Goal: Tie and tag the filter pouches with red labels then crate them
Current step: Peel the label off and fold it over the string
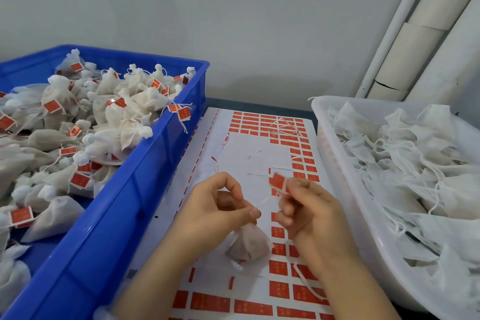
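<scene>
A filled filter pouch [250, 243] hangs just above the sticker sheet [249, 153], and my left hand [215, 212] pinches its gathered neck. My right hand [309, 212] pinches a red label [278, 182] on the pouch's white string, a little up and right of the neck. The sheet carries rows of red labels with a peeled bare patch in its middle. On the left, a blue crate [145, 171] holds several tied, tagged pouches. On the right, a white tub [345, 189] is heaped with untagged white pouches and loose strings.
A grey wall stands behind the table. White pipes and a cardboard tube [415, 34] lean in the right corner. Scraps of string [284, 126] lie on the far part of the sheet. The crate and the tub flank the sheet closely.
</scene>
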### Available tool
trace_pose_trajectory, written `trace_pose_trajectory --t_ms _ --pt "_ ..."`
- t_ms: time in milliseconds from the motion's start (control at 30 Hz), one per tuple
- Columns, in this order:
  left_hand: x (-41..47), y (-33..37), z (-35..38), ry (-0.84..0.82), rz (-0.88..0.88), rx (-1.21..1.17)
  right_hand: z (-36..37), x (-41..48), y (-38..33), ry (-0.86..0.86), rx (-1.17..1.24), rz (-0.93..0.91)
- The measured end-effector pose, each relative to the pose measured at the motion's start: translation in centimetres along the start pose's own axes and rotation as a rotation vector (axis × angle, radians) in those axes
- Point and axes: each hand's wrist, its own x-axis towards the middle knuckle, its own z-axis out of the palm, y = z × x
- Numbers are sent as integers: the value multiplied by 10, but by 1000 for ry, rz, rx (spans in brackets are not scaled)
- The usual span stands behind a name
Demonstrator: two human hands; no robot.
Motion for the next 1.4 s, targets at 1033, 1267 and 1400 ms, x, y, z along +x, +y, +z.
trace_pose_trajectory --t_ms 1033,1267,1400 --pt "-5 6 4 -19 63 -66 4 -9 8 -22 -451 -143" --pt "-4 3 4 -47 95 -67 4 -8 9 28 -628 -226" --pt "-4 2 4 -54 103 -54 4 -7 9 27 -659 -230"
